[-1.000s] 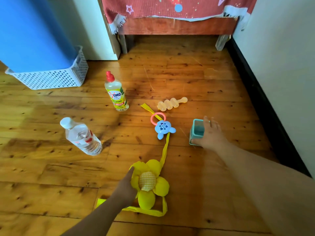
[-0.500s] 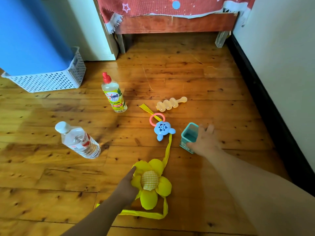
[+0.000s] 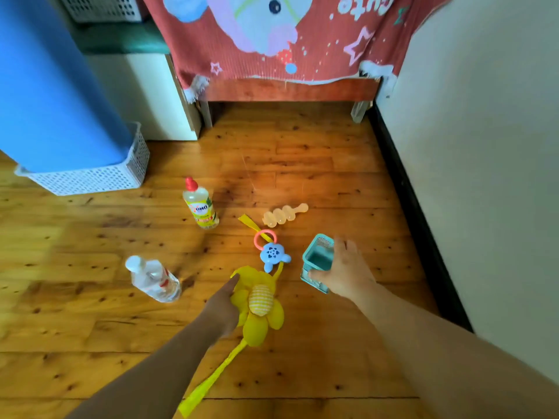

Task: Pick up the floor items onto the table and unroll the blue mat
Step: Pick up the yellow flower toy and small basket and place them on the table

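Wooden floor (image 3: pixel 302 164), seen from my head camera: my left grip (image 3: pixel 223 303) is closed round the left-hand petals of the yellow flower toy (image 3: pixel 260 309), thumb laid along a petal's edge. One of the toy's yellow straps (image 3: pixel 211 376) trails toward the floor's near edge. My right grip (image 3: pixel 344 273) is wrapped about the teal mesh pen holder (image 3: pixel 316 258), thumb on its near wall and fingers over the far rim. The holder is tilted with its open mouth showing (whether it touches the boards I cannot tell).

Between the two grips lies a blue rattle (image 3: pixel 273 254) with a pink ring, a second yellow strap running under it. Just beyond it lies a cream beaded teether (image 3: pixel 284 214). A dish-soap bottle (image 3: pixel 201 207) with a red cap stands upright toward the middle of the floor. A clear water bottle (image 3: pixel 152 278) lies on its side near my left forearm.

The blue mat (image 3: pixel 51 86) is rolled and stands on end in a white perforated basket (image 3: pixel 90 179) at the floor's far left edge, beside a white cabinet (image 3: pixel 145 95). The surface (image 3: pixel 287 90) spans the floor's far edge, draped in a red cartoon cloth (image 3: pixel 317 55). Its right leg is against the pale wall (image 3: pixel 484 146) that runs down the floor's right edge.
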{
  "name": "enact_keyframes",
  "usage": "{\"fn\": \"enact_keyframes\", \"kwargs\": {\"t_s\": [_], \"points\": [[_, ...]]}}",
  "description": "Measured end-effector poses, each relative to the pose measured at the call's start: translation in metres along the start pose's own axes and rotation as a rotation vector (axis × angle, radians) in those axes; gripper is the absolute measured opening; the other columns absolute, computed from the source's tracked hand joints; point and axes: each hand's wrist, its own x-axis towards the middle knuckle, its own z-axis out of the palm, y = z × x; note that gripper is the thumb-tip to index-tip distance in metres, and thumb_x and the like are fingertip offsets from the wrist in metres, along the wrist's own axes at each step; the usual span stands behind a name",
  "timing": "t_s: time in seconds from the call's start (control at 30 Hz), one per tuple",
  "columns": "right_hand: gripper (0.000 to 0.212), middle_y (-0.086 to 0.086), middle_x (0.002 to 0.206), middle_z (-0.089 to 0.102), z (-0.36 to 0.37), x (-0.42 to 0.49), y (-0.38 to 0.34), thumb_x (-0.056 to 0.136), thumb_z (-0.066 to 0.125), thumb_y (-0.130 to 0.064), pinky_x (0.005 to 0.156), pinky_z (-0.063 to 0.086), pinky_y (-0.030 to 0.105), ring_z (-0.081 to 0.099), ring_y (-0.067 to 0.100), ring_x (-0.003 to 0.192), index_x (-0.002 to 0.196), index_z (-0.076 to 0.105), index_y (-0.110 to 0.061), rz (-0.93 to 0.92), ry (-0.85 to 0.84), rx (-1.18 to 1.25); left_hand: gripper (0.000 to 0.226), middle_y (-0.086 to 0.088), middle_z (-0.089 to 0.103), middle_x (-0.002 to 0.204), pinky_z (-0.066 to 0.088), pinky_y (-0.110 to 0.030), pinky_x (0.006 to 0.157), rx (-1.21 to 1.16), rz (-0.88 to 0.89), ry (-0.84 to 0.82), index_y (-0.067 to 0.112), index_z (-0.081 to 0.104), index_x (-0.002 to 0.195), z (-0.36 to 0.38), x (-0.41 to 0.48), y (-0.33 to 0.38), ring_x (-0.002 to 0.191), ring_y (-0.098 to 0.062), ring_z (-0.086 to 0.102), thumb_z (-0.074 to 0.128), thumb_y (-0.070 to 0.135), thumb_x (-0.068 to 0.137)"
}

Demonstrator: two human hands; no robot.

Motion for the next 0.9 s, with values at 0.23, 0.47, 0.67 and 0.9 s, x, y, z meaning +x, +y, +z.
{"fn": "enact_keyframes", "kwargs": {"t_s": [0.23, 0.47, 0.67, 0.9], "points": [[0.094, 0.003, 0.13, 0.037, -0.18, -0.07, -0.065, 0.07, 0.066, -0.065, 0.091, 0.047, 0.03, 0.042, 0.017, 0.118, 0.139, 0.023, -0.019, -0.044, 0.019, 0.026, 0.071, -0.002, 0.057, 0.092, 0.036, -0.008, 0.041, -0.011, 0.109, 0.0, 0.023, 0.019, 0.147, -0.088, -0.115, 0.134, 0.067, -0.014, 0.048, 0.037, -0.012, 0.087], [0.098, -0.001, 0.134, 0.033, -0.391, -0.123, -0.141, 0.07, 0.066, -0.065, 0.092, 0.048, 0.03, 0.039, 0.015, 0.124, 0.143, 0.016, -0.024, -0.115, 0.117, 0.101, 0.07, -0.005, 0.056, 0.111, 0.039, -0.007, 0.046, 0.075, 0.259, 0.078, 0.025, 0.022, 0.147, -0.201, -0.243, 0.304, 0.072, -0.012, 0.05, 0.04, -0.008, 0.088], [0.093, -0.002, 0.131, 0.037, -0.549, -0.158, -0.195, 0.066, 0.074, -0.059, 0.096, 0.05, 0.035, 0.042, 0.016, 0.124, 0.137, 0.02, -0.032, -0.253, 0.225, 0.187, 0.06, -0.013, 0.059, 0.102, 0.036, -0.007, 0.041, -0.034, 0.424, 0.191, 0.015, 0.03, 0.143, -0.277, -0.345, 0.434, 0.068, -0.026, 0.056, 0.044, -0.009, 0.089], [0.091, 0.0, 0.126, 0.039, -0.705, -0.183, -0.229, 0.066, 0.075, -0.058, 0.088, 0.053, 0.031, 0.046, 0.017, 0.117, 0.135, 0.026, -0.025, -0.346, 0.378, 0.166, 0.074, -0.016, 0.06, 0.118, 0.044, -0.03, 0.063, -0.098, 0.566, 0.292, 0.024, 0.028, 0.144, -0.344, -0.43, 0.553, 0.079, -0.024, 0.054, 0.044, -0.01, 0.08]]}}
